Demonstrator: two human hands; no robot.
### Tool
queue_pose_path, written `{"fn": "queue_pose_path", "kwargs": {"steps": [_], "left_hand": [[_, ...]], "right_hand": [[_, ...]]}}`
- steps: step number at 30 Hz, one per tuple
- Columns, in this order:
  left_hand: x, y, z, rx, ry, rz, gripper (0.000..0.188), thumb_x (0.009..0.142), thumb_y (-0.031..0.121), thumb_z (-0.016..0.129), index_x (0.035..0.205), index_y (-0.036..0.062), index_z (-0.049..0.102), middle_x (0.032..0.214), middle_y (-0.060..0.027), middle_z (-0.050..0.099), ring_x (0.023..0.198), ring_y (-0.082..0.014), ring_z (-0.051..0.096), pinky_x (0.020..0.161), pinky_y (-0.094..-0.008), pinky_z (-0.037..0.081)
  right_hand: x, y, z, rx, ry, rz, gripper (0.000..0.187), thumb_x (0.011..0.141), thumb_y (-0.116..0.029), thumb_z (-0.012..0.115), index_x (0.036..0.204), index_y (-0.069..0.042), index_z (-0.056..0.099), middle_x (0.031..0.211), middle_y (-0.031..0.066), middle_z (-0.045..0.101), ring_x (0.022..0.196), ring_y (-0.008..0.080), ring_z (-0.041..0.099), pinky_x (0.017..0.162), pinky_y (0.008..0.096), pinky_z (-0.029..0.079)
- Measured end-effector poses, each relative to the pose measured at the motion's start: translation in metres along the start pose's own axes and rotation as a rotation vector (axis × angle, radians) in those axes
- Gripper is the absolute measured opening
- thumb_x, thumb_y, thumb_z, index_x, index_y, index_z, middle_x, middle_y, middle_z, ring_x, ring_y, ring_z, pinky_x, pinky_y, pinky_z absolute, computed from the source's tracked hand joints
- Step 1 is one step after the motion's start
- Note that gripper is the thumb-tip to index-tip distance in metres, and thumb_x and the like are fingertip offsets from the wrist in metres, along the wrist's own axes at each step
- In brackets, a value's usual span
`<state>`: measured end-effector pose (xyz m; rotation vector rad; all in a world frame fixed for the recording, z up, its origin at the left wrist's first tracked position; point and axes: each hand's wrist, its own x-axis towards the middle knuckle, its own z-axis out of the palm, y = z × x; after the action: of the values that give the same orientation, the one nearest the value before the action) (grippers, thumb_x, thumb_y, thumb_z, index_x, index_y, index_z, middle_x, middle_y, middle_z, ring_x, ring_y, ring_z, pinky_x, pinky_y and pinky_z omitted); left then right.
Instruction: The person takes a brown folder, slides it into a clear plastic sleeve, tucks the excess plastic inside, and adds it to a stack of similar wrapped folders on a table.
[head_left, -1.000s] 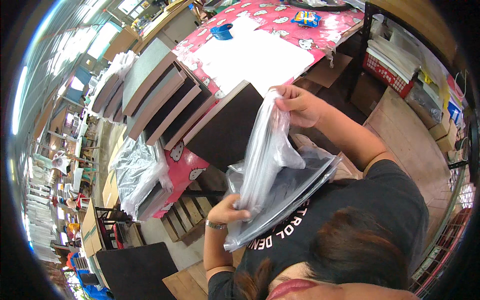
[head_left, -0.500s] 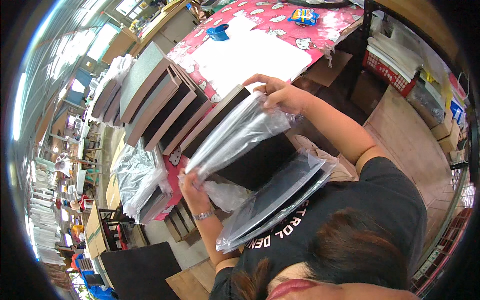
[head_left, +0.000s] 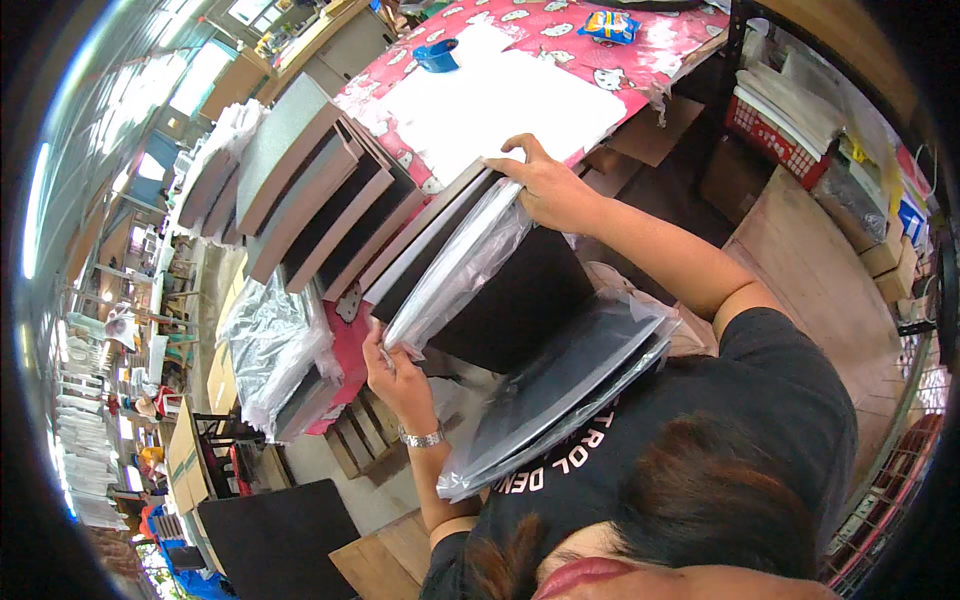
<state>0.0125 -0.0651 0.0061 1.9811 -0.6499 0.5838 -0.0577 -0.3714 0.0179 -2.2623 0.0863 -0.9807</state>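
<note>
My right hand [head_left: 548, 186] grips the top edge of a dark flat board [head_left: 520, 300] and the mouth of a clear plastic bag [head_left: 455, 270] drawn over it. My left hand [head_left: 395, 372], with a metal wristband, pinches the lower end of the same bag. The board stands tilted against a row of grey and black boards [head_left: 320, 200] leaning on the table edge. Against my chest rests a stack of dark boards in clear plastic [head_left: 560, 385].
A table with a red patterned cloth [head_left: 560, 40] holds a large white sheet [head_left: 500, 100], a blue tape roll [head_left: 437, 55] and a snack packet [head_left: 608, 25]. Bagged boards [head_left: 275, 350] lie at the left. Shelves with a red basket [head_left: 775, 135] stand at the right.
The bag, held up loose a second ago, has been stretched out and lowered along the board. My left hand rose from the lap stack to the bag's lower end.
</note>
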Motion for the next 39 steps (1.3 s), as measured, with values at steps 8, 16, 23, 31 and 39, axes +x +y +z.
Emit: {"fn": "queue_pose_path", "kwargs": {"steps": [8,16,23,31,39], "left_hand": [[-0.006,0.029,-0.061,-0.153,-0.251,-0.263,0.015,0.09,0.007,0.053,0.075,0.0034,0.054,0.06,0.0052,0.045,0.054,-0.0027,0.038,0.048,-0.0212,0.028],[-0.018,0.04,-0.044,-0.24,-0.144,-0.336,0.014,0.087,0.001,0.051,0.074,0.0012,0.055,0.06,0.0046,0.047,0.053,-0.0017,0.04,0.046,-0.0189,0.03],[0.016,0.023,-0.073,-0.688,-0.522,-0.809,0.01,0.083,0.01,0.058,0.077,0.0021,0.06,0.065,0.0008,0.052,0.057,-0.0107,0.049,0.052,-0.0251,0.038],[-0.061,-0.07,-0.046,-0.521,-1.234,-1.01,0.019,0.082,0.019,0.066,0.091,0.0034,0.06,0.075,0.0023,0.055,0.066,-0.0074,0.048,0.058,-0.0214,0.037],[-0.147,-0.204,0.001,-0.058,-0.82,-1.03,0.023,0.087,0.017,0.062,0.103,0.0012,0.06,0.085,-0.0012,0.059,0.067,-0.0084,0.048,0.06,-0.0223,0.038]], "right_hand": [[-0.027,-0.046,-0.048,0.092,0.0,-0.052,0.016,0.077,0.002,0.06,0.093,-0.001,0.059,0.086,0.0145,0.052,0.079,0.0276,0.057,0.068,0.034,0.045],[-0.069,-0.045,-0.034,0.291,0.214,0.132,0.02,0.08,0.004,0.058,0.098,-0.004,0.054,0.086,0.0132,0.055,0.077,0.0248,0.057,0.069,0.0322,0.045],[-0.012,-0.029,-0.082,0.829,-0.714,0.594,0.022,0.083,-0.011,0.06,0.104,-0.003,0.061,0.08,0.002,0.058,0.07,0.0068,0.056,0.056,0.0213,0.047],[-0.131,0.051,-0.045,1.093,-0.852,1.053,0.029,0.081,-0.01,0.067,0.107,0.0,0.058,0.094,0.0059,0.06,0.079,0.0135,0.06,0.067,0.0235,0.049],[-0.14,0.144,0.047,0.586,-0.85,0.952,0.022,0.085,-0.01,0.059,0.105,-0.003,0.063,0.096,0.006,0.066,0.089,0.0159,0.06,0.083,0.0296,0.047]]}}
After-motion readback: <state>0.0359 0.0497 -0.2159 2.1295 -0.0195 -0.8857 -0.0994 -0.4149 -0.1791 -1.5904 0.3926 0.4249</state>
